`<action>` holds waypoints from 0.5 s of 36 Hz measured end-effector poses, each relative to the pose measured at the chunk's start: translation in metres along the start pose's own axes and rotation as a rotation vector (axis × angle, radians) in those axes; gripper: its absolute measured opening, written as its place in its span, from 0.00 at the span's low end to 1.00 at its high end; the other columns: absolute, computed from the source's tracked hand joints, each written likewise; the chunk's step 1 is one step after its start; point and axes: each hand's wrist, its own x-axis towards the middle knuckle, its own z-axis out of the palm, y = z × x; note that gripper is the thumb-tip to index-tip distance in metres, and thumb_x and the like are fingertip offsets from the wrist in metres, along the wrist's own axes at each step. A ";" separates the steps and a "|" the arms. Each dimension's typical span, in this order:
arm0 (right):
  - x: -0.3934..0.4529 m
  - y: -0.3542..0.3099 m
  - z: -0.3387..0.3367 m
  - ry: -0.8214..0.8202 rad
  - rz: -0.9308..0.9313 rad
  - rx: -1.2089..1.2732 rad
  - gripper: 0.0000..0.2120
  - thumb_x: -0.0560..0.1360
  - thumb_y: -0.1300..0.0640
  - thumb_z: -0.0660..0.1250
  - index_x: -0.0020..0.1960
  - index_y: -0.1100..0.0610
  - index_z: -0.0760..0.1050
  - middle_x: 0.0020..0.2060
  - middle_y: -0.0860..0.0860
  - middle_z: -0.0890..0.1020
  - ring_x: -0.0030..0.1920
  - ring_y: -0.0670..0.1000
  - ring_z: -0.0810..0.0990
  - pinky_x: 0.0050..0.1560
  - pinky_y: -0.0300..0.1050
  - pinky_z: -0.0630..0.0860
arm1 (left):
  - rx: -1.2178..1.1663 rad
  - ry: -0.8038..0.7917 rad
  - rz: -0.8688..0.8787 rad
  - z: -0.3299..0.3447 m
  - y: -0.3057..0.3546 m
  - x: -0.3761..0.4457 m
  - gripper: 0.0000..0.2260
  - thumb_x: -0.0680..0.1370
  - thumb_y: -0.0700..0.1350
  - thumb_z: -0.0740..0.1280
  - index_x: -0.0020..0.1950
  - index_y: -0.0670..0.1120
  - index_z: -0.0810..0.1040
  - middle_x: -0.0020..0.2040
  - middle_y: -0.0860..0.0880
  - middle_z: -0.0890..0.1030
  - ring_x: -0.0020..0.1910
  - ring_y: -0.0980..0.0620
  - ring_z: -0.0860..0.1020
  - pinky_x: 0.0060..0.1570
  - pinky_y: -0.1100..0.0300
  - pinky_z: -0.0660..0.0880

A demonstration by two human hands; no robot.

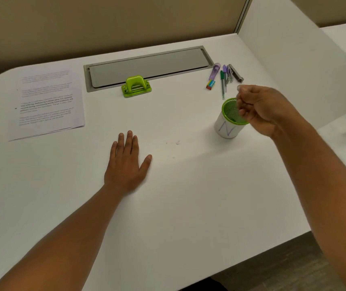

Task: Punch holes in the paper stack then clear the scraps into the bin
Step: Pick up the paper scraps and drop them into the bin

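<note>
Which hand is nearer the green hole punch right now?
Left. The left hand lies flat on the desk, straight in front of the green hole punch. The right hand is off to the punch's right, fingers curled above the green-rimmed bin.

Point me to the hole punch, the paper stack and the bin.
hole punch (pixel 136 86), head view, on its green lever.
paper stack (pixel 48 101), head view, middle of the printed top sheet.
bin (pixel 226 128), head view, on its white wall under the green rim.
</note>
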 end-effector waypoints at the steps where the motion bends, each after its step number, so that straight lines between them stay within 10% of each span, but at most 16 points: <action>1: 0.003 0.000 -0.007 0.056 -0.049 -0.133 0.08 0.79 0.62 0.64 0.44 0.55 0.78 0.34 0.50 0.76 0.33 0.45 0.74 0.34 0.37 0.71 | 0.003 -0.003 -0.001 0.000 0.000 0.000 0.35 0.81 0.65 0.43 0.81 0.41 0.51 0.82 0.45 0.48 0.81 0.45 0.43 0.78 0.46 0.47; 8: 0.021 0.020 -0.030 0.219 -0.374 -1.054 0.04 0.75 0.59 0.68 0.46 0.57 0.82 0.41 0.51 0.81 0.43 0.49 0.76 0.43 0.41 0.71 | 0.006 -0.013 -0.006 -0.003 0.003 -0.001 0.36 0.81 0.65 0.42 0.81 0.42 0.50 0.82 0.46 0.46 0.80 0.46 0.42 0.78 0.48 0.45; 18: 0.024 0.023 -0.029 0.191 -0.504 -1.305 0.11 0.79 0.59 0.63 0.55 0.57 0.82 0.51 0.56 0.85 0.52 0.57 0.81 0.51 0.45 0.75 | 0.001 -0.005 -0.006 -0.005 0.004 -0.001 0.36 0.81 0.64 0.43 0.81 0.42 0.50 0.82 0.45 0.46 0.80 0.46 0.42 0.78 0.48 0.45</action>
